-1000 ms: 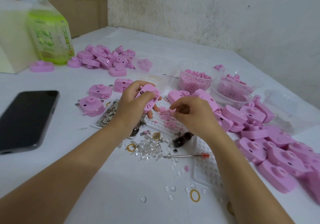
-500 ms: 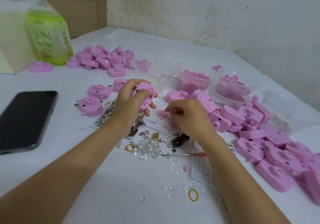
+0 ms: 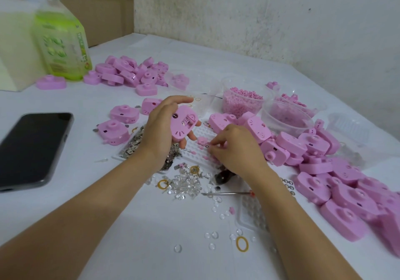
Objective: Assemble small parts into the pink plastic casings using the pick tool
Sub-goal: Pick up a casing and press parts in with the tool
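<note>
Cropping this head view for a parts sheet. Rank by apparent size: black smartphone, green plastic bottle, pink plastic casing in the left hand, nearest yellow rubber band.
1. The black smartphone and green plastic bottle: look alike; phone is nearer, so unranked.
2. The pink plastic casing in the left hand.
3. The yellow rubber band.

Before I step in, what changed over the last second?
The right hand moved left and down to the white tray, fingertips now among its small pink parts; a pick-up is not clear. The left hand holds the pink casing as before. The pick tool lies untouched on the table.
</note>
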